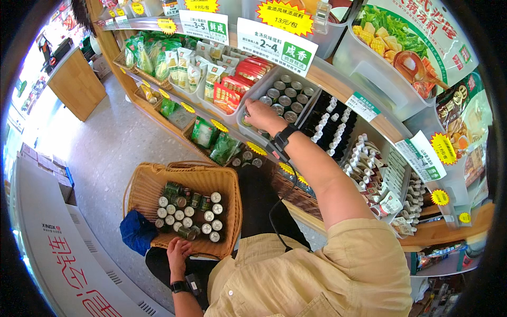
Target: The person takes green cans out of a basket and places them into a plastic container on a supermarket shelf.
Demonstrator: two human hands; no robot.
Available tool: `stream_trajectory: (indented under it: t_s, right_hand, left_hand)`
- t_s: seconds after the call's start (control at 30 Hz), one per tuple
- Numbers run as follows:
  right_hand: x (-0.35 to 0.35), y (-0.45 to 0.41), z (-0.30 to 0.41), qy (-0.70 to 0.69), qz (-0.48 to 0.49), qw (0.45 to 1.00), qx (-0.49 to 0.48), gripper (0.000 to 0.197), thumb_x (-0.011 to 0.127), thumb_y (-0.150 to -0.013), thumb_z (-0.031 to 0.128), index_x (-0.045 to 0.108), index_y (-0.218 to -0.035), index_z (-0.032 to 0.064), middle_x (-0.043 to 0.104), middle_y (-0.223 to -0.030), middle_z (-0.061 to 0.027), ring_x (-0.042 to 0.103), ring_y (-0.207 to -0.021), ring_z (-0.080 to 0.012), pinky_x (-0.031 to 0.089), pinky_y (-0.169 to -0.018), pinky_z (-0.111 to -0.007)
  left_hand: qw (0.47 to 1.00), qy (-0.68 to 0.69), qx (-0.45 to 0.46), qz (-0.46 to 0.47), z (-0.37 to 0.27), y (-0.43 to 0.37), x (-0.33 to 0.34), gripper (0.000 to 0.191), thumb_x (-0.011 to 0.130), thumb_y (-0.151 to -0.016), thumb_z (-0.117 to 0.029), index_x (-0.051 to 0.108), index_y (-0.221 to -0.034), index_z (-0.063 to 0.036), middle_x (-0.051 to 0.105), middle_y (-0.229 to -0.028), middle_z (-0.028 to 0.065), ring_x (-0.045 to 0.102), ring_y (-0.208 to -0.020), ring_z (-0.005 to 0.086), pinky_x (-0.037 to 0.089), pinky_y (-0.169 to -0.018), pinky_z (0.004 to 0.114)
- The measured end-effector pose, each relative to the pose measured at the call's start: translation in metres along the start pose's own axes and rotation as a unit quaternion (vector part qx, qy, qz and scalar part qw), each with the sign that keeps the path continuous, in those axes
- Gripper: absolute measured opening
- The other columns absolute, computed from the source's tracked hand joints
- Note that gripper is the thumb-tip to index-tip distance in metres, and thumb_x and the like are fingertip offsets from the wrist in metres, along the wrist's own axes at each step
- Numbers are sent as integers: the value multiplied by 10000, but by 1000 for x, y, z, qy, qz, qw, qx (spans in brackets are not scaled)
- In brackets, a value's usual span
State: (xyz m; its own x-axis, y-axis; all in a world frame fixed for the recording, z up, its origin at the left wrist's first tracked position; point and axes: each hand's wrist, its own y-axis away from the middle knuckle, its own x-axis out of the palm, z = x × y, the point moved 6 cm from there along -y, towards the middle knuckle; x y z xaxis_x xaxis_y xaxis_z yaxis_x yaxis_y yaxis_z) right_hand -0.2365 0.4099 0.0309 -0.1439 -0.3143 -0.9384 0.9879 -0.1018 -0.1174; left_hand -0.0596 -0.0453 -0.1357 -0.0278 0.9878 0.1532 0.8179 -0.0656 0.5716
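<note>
My right hand (263, 115) reaches into the front left corner of a clear plastic bin (272, 80) of upright cans (290, 93). Its fingers curl down beside a can there; whether they grip it is hidden. My left hand (180, 251) is at the near rim of a wicker basket (144, 178), its fingers loosely bent and nothing seen in them. Just beyond those fingertips a green can (187, 233) lies on its side. Several more cans (179, 215) stand or lie inside the basket, many with pale ends up.
Bins of red sachets (227, 95), white-capped pouches (332, 119) and bagged vegetables (138, 51) line the shelf. Lower down are wicker trays with green packs (204, 132). A blue cloth (137, 233) hangs at the basket's left. A white freezer cabinet (51, 206) borders the aisle.
</note>
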Motion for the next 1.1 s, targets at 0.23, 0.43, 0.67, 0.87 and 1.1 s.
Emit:
stream_trajectory:
  t_s: [0.23, 0.43, 0.67, 0.87, 1.1]
  right_hand:
    - [11, 3, -11, 42, -22, 999, -14, 375, 645, -645, 154, 486, -927, -34, 530, -922, -227, 547, -853, -351, 458, -725, -415]
    - [21, 1, -14, 86, -27, 996, -22, 375, 671, -626, 198, 517, -895, -12, 513, -961, -212, 534, -893, -334, 449, -762, -403]
    - [-1, -12, -39, 11, -29, 999, 38, 253, 583, -698, 148, 554, -901, 0, 572, -918, -219, 546, -887, -346, 434, -747, -418]
    - [13, -17, -64, 58, 39, 989, 133, 217, 506, -719, 63, 598, -907, 7, 575, -910, -215, 545, -888, -350, 435, -755, -402]
    - [0, -5, -41, 43, 36, 993, 105, 286, 502, -707, 43, 584, -980, 68, 572, -998, -160, 537, -946, -300, 437, -781, -383]
  left_hand:
    - [1000, -1, -6, -6, 8, -4, -8, 271, 474, -869, -179, 426, -1091, -31, 568, -898, 105, 587, -746, 159, 493, -574, 238]
    - [1000, -9, 1, 4, 5, -3, -6, 260, 476, -868, -178, 431, -1082, -37, 570, -895, 102, 590, -741, 160, 493, -569, 238]
    - [1000, 10, -11, -3, 9, -5, -8, 246, 478, -866, -171, 436, -1071, -40, 571, -878, 103, 594, -695, 158, 489, -541, 232]
    - [1000, 14, -12, -7, 8, -7, -8, 246, 480, -863, -166, 436, -1072, -43, 569, -869, 101, 593, -686, 156, 487, -530, 228]
    - [1000, 9, -13, -21, 8, -3, -10, 267, 487, -859, -170, 432, -1084, -36, 572, -878, 109, 593, -684, 156, 486, -533, 231]
